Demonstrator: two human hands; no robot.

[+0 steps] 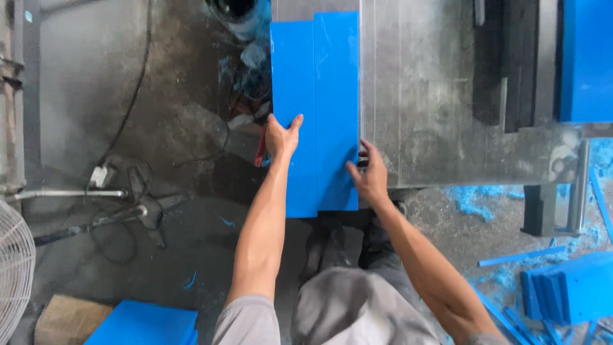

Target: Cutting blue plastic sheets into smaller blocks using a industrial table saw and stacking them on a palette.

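Note:
Two long blue plastic boards lie side by side on the left end of a grey metal machine table, their near ends hanging over its edge. My left hand rests flat on the left board, thumb spread, at its outer edge. My right hand grips the right edge of the right board near its lower end, fingers curled around it. The two boards touch along their long sides.
A dark block and another blue sheet sit at the table's far right. Blue offcuts and shavings litter the floor at right. Cables, a fan guard, a cardboard piece and a blue sheet lie at left.

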